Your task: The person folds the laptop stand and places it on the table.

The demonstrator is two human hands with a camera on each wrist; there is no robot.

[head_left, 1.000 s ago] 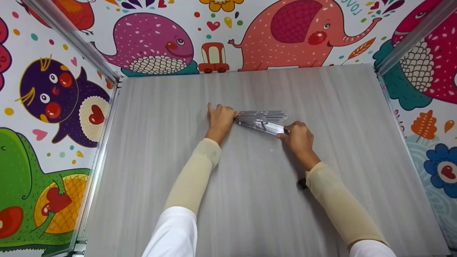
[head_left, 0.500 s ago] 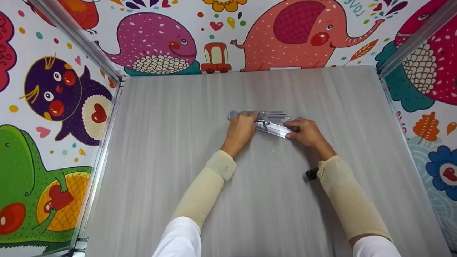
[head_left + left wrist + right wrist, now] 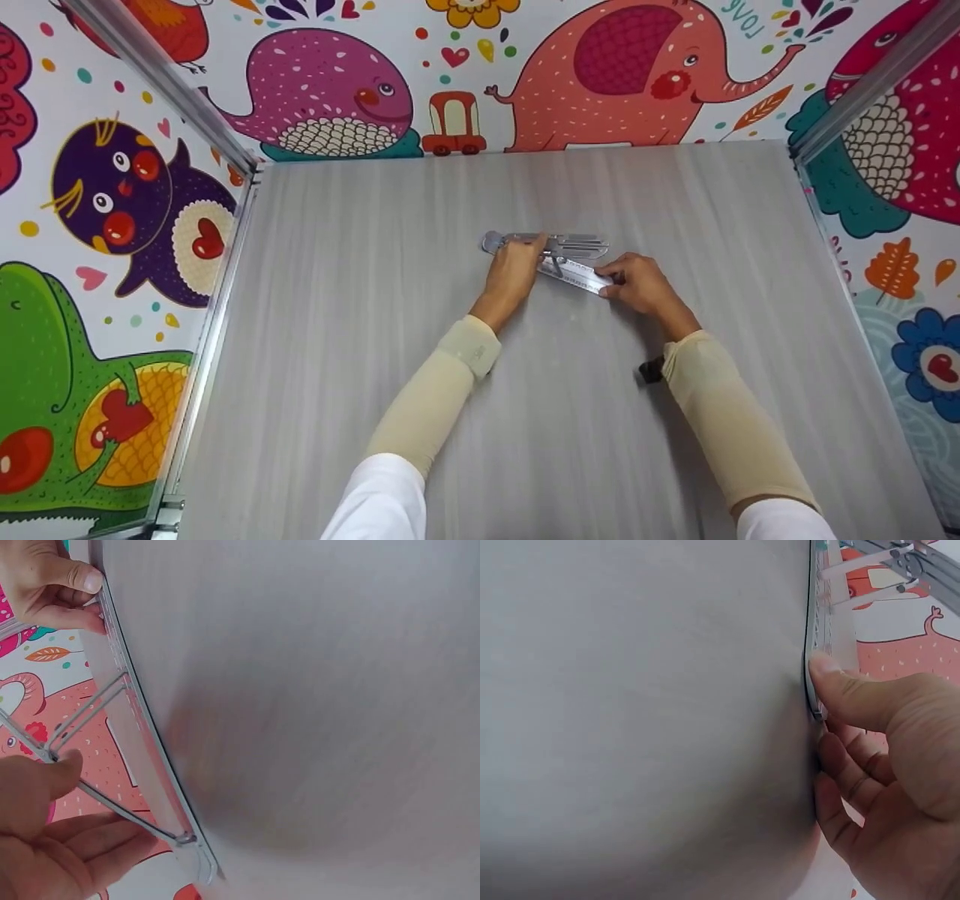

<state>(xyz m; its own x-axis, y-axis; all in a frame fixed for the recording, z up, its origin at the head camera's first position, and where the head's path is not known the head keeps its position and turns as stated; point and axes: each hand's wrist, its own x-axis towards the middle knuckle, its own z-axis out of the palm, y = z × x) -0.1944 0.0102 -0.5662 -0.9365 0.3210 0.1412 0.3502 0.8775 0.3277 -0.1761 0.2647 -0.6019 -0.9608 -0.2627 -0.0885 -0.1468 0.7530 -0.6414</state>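
Right then, the shiny metal folding tool (image 3: 559,255) lay near the middle of the grey table (image 3: 337,300), a little toward 12 o'clock. It had a slotted flat part on top and a ruler-like bar slanting down toward 4 o'clock, joined by thin rods. The left hand (image 3: 514,274) sat on the tool's 9 o'clock half, with its thumb pressing one thin rod and its other fingers loosely curled under it, as the left wrist view showed. The right hand (image 3: 637,283) pinched the bar's far end at 4 o'clock between thumb and fingers. To do this well, I think the left hand needed to keep the tool flat and not let it slide, while the right hand moved the bar slowly, with fingers kept away from the joints so they did not get nipped. Bright animal pictures (image 3: 322,90) covered the walls all around the table.
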